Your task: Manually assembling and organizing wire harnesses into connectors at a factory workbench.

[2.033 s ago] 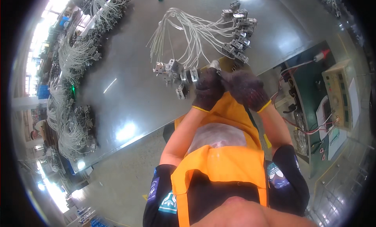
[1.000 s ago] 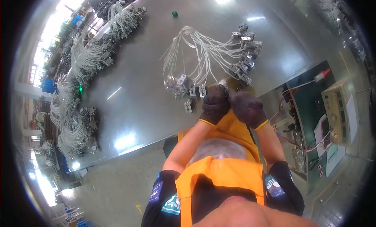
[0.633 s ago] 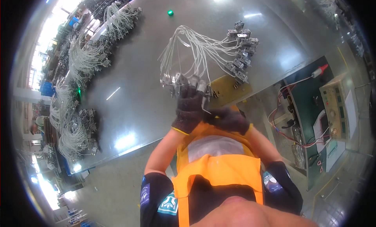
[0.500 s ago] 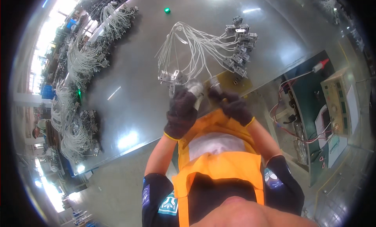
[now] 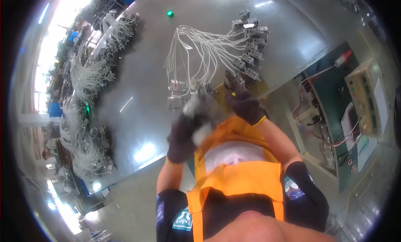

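Note:
A bundle of white wires [image 5: 204, 43] lies looped on the metal table, with small silver metal-cased parts at its ends. Several of these silver parts [image 5: 250, 45] form a cluster at the right. Others [image 5: 175, 102] lie at the left end, just beyond my left hand. My left hand [image 5: 184, 131], in a dark glove and blurred, is closed around a pale whitish thing [image 5: 202, 135] that sticks out above and below the fist; its kind is unclear. My gloved right hand [image 5: 245, 105] has its fingers closed at a small silver part [image 5: 239, 80] beside the cluster's near end.
More wire bundles [image 5: 87, 77] are heaped along the table's left edge. A yellowish board [image 5: 259, 90] lies at the near edge under my right hand. To the right stands a beige instrument box [image 5: 362, 102] with cables and a red-tipped lead [image 5: 343, 58]. A green light spot [image 5: 170, 13] shows farther back.
My left hand has moved down and left with the pale thing. My right hand has reached forward toward the cluster with the silver part. The whole view has shifted slightly.

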`<action>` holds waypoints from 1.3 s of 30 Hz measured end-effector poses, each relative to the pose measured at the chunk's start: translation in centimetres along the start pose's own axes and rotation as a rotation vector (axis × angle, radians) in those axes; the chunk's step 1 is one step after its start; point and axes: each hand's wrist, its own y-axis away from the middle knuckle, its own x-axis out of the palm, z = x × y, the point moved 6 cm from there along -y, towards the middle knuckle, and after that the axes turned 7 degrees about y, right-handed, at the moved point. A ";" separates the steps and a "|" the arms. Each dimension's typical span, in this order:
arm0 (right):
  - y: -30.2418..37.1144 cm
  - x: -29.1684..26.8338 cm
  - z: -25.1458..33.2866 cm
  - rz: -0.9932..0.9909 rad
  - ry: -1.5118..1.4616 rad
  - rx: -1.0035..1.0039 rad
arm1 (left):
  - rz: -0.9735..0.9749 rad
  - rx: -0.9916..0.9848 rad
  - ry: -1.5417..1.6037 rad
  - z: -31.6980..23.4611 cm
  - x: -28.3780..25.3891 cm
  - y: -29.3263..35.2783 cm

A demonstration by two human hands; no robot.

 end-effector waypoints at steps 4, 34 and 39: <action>0.2 -0.8 -0.3 -0.017 -0.047 -0.027 | -0.161 -0.067 0.944 -0.9 -2.3 4.3; -1.2 -9.2 -0.7 0.160 -0.002 0.330 | -0.175 -0.366 1.008 12.3 8.7 -4.9; -0.1 -6.9 0.1 0.164 0.296 -0.131 | -0.295 0.068 -0.027 10.0 11.0 -5.1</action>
